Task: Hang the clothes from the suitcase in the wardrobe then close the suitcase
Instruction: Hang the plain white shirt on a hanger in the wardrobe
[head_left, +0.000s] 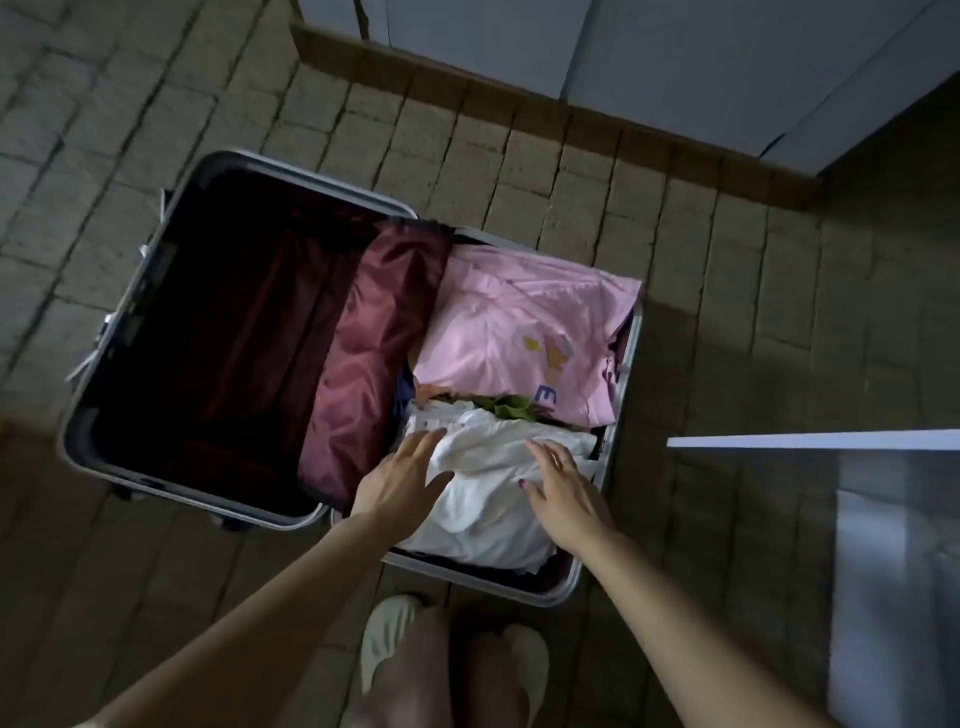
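Note:
An open silver-framed suitcase (130, 291) lies flat on the tiled floor. Its left half holds only dark red lining; a maroon divider flap (363, 358) drapes over the hinge. The right half holds a folded pink garment (509, 332) with a printed design, a bit of green cloth (514, 406), and a white garment (488, 499) nearest me. My left hand (400, 480) lies with fingers spread on the white garment's left side. My right hand (563, 493) rests with straight fingers on its right side. Neither hand grips the cloth.
White wardrobe doors (675, 57) stand at the top above a brown plinth (519, 109). A white door or panel edge (831, 441) juts in at the right. My feet in pale slippers (384, 639) stand just below the suitcase.

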